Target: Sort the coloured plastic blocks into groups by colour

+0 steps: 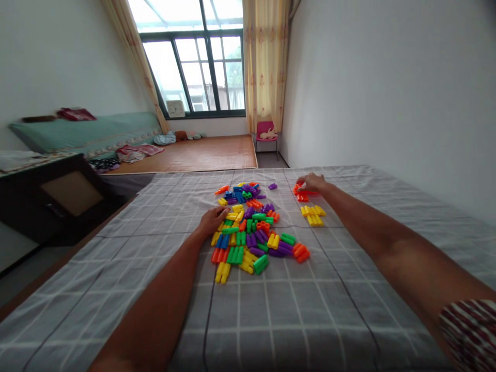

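Orange pieces (303, 197) lie at the far right of the grey cloth (240, 320), under my right hand (312, 182); its fingers curl over them, grip unclear. Yellow pieces (313, 215) sit just nearer me, apart from the mixed pile (253, 227). My left hand (214, 217) rests at the pile's left edge, fingers bent and close together; I cannot tell whether it pinches a piece.

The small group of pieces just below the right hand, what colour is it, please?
The small group is yellow, clearest in the head view.
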{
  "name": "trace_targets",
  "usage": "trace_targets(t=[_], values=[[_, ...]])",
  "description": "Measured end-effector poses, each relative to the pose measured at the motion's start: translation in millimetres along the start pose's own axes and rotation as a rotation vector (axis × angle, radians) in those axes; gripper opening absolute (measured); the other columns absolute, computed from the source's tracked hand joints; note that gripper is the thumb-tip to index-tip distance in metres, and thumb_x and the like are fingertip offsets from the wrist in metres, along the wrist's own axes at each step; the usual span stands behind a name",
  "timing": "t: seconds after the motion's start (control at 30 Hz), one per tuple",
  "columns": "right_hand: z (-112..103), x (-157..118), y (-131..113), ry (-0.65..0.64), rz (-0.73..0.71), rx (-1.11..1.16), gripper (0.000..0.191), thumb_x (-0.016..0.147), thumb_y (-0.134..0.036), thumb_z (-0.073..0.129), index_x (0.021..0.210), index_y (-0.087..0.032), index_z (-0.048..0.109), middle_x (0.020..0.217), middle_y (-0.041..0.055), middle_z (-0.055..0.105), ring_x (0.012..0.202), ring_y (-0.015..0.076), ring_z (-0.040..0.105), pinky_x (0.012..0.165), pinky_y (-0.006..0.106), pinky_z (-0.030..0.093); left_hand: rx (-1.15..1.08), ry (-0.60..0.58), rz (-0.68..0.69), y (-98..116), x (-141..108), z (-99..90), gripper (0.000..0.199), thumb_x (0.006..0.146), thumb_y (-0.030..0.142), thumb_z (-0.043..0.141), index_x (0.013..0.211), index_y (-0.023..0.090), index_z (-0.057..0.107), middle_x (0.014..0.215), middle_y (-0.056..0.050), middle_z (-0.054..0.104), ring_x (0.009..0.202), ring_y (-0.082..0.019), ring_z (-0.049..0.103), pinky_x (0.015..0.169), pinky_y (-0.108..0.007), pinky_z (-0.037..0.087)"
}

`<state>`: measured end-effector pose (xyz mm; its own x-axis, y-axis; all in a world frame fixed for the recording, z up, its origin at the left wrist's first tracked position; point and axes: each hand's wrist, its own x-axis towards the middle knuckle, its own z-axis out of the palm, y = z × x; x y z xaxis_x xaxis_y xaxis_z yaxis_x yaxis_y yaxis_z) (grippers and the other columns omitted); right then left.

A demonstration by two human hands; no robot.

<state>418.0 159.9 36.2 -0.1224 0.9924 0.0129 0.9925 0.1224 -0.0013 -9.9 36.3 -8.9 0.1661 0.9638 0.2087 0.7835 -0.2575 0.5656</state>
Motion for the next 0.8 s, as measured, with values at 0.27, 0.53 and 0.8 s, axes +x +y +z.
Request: trace_targets(t=[0.27,0.53,0.8], values=[[-2.4,-2.8,-5.8,-0.036,-0.034,0.032,0.048,0.069,-0.043,0.071,0.116,-0.036,0.065,0.114,0.0016,0.069,0.111,0.0295,0.053,0.094,0.060,0.034,-0.023,0.011,0.017,1.2,-1.8,-0.8,0.046,0.086,0.045,0.041,0.108,0.017,0.072,0.102,-0.007,0.073,0.095,-0.024,0.065,0.081,-0.030,0.048],[-3.2,-2.6,-2.3,-0.029,-0.084,0.033,0.054,0.068,-0.047,0.074,0.119,-0.032,0.066,0.131,0.0097,0.059,0.124,0.0371,0.044,0.096,0.067,0.031,-0.043,0.016,0.008,-1.6,-0.1,0.2,0.044,0.085,0.045,0.044,0.107,0.018,0.072,0.102,-0.006,0.073,0.094,-0.024,0.065,0.078,-0.030,0.048],[0.6,-0.9,-0.6,-0.061,-0.093,0.012,0.036,0.085,-0.040,0.057,0.121,-0.034,0.064,0.132,0.0060,0.059,0.124,0.0324,0.047,0.097,0.066,0.031,-0.029,-0.009,0.020,-6.5,1.9,2.2,0.046,0.087,0.046,0.042,0.110,0.019,0.071,0.102,-0.006,0.073,0.094,-0.023,0.065,0.080,-0.030,0.047]])
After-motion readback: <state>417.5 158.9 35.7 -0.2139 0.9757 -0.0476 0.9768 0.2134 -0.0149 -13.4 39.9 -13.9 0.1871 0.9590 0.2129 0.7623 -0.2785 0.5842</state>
